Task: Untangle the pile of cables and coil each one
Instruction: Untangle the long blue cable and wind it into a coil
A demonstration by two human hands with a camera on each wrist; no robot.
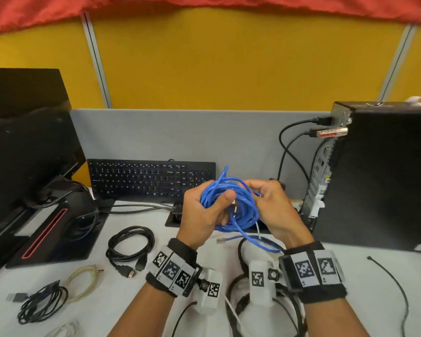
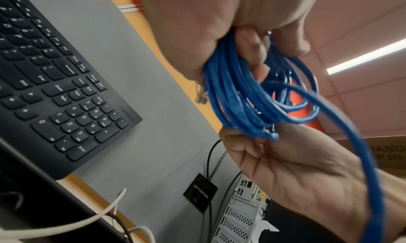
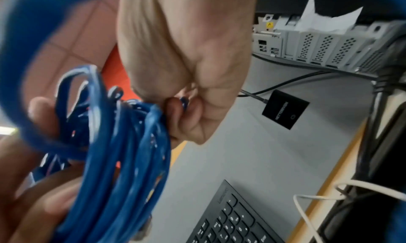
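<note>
A blue network cable (image 1: pixel 238 205) is wound into a loose coil and held up over the desk in front of the keyboard. My left hand (image 1: pixel 204 210) grips the coil's left side, thumb across the loops. My right hand (image 1: pixel 275 207) pinches the loops on the right side. In the left wrist view the blue cable (image 2: pixel 248 99) runs between my left hand (image 2: pixel 219 38) above and my right hand (image 2: pixel 296 173) below. A free tail of the blue cable hangs down to the desk, ending in a clear plug (image 1: pixel 221 240). In the right wrist view the right hand (image 3: pixel 186 76) pinches the blue cable (image 3: pixel 123 151).
On the white desk (image 1: pixel 350 276) lie a coiled black HDMI cable (image 1: pixel 130 246), a beige coil (image 1: pixel 84 282), a dark USB coil (image 1: pixel 40 304), and black and white cables under my wrists. A keyboard (image 1: pixel 151 178), monitor stand (image 1: pixel 54 229) and PC tower (image 1: pixel 374 176) surround them.
</note>
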